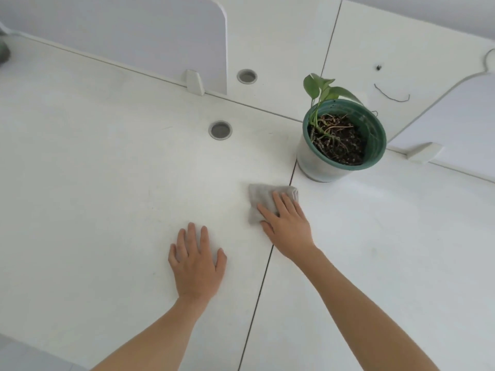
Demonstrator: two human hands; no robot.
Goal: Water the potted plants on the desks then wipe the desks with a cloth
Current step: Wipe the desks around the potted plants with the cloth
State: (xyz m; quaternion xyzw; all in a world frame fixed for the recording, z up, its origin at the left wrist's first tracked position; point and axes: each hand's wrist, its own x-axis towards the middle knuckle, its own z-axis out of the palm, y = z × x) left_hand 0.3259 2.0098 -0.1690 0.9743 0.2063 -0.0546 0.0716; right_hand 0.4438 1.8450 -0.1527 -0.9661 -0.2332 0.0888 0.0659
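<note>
Wiping under way: the right hand (pixel 288 223) presses a cloth (pixel 261 198) flat-fingered just before the pot (pixel 340 145) (left hand (pixel 197 263) splayed, bracing on the tabletop (pixel 107 156)), likely sweeping around it next.

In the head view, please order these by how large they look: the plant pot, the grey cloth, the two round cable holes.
1. plant pot
2. grey cloth, partly hidden under the right hand
3. near cable hole and far cable hole: they look alike; nearness may explain any difference; unranked.
</note>
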